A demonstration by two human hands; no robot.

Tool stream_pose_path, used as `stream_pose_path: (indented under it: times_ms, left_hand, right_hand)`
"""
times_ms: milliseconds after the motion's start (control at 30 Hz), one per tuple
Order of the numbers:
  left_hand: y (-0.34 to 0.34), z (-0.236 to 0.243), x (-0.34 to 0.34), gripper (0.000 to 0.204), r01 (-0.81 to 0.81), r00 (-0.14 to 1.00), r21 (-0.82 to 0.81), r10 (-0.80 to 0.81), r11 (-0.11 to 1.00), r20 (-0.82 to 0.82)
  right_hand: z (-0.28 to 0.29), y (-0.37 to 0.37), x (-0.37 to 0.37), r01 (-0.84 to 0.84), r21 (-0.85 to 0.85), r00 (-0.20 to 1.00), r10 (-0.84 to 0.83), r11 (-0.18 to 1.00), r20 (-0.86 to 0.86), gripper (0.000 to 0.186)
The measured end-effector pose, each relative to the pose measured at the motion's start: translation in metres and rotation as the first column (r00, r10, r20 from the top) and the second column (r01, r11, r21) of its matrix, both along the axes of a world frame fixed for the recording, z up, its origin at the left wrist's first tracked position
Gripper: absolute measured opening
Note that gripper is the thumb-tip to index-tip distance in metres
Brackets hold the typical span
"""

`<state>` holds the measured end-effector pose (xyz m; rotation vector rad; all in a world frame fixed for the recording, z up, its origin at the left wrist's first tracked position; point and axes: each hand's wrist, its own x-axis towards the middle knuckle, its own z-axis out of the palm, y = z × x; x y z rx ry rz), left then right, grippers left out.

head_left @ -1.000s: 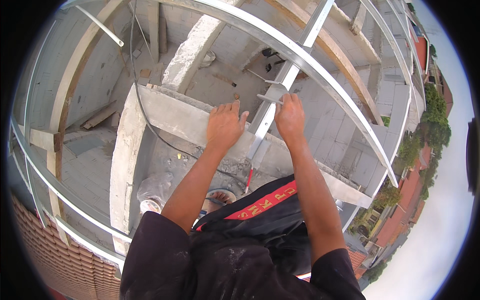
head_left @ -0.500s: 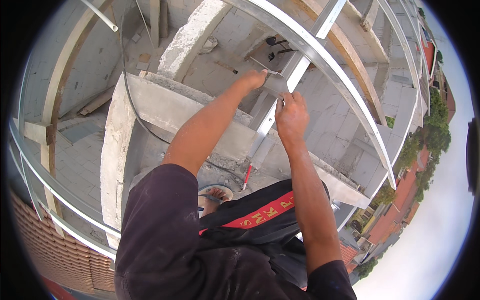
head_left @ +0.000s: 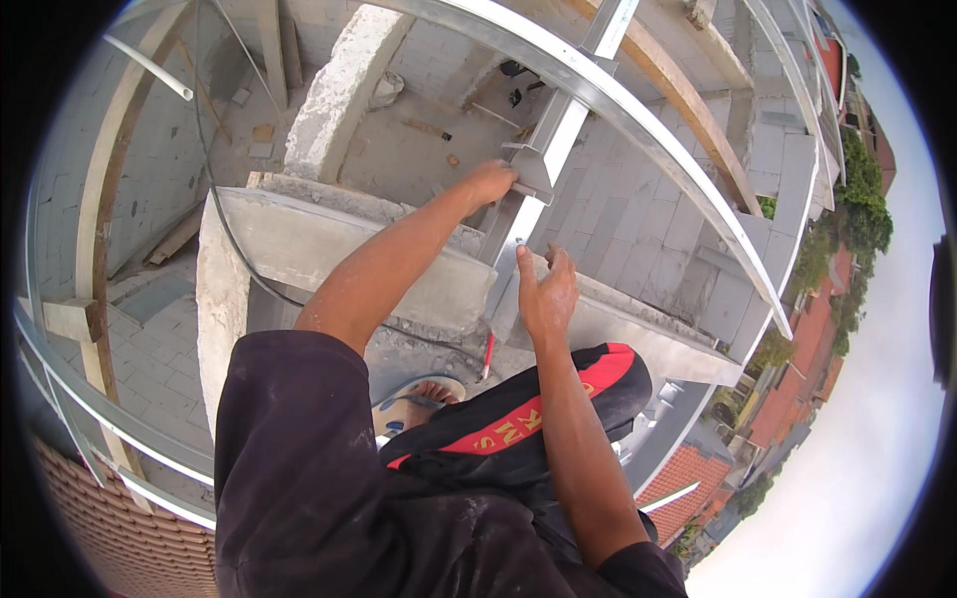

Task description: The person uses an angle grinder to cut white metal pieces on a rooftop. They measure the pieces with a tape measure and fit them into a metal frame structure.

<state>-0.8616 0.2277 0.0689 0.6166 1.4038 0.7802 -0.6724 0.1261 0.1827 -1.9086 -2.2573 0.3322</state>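
A bright metal channel (head_left: 565,132) runs slantwise away from me over the concrete beam. Round it sits a short bent grey metal piece (head_left: 534,171), its near edge crossing the channel. My left hand (head_left: 491,183) is closed on the left edge of this piece, its fingertips partly hidden. Closer to me, my right hand (head_left: 546,297) is open beside the channel's near end, thumb up and fingers apart, holding nothing. A small screw head (head_left: 519,241) shows on the channel near the right thumb.
A long metal rail (head_left: 638,110) crosses above the channel. The rough-topped concrete beam (head_left: 339,249) lies before me, with a black cable (head_left: 239,249) over it. A red pencil-like stick (head_left: 487,356) stands near my sandalled foot (head_left: 424,397). Beyond the beam is a drop to a lower floor.
My right hand has come off the bent metal piece and moved back toward me, its fingers spreading. My left hand still grips the piece. The view has shifted, and my knee is higher.
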Motion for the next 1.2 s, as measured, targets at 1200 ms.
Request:
stream_pose_path:
  times_ms: [1200]
  left_hand:
    - [0.001, -0.007, -0.011, 0.068, -0.003, 1.000, -0.060, 0.003, 0.998, 0.004]
  right_hand:
    - [-0.002, -0.002, -0.015, -0.016, -0.066, 0.994, 0.023, 0.998, 0.107, 0.038]
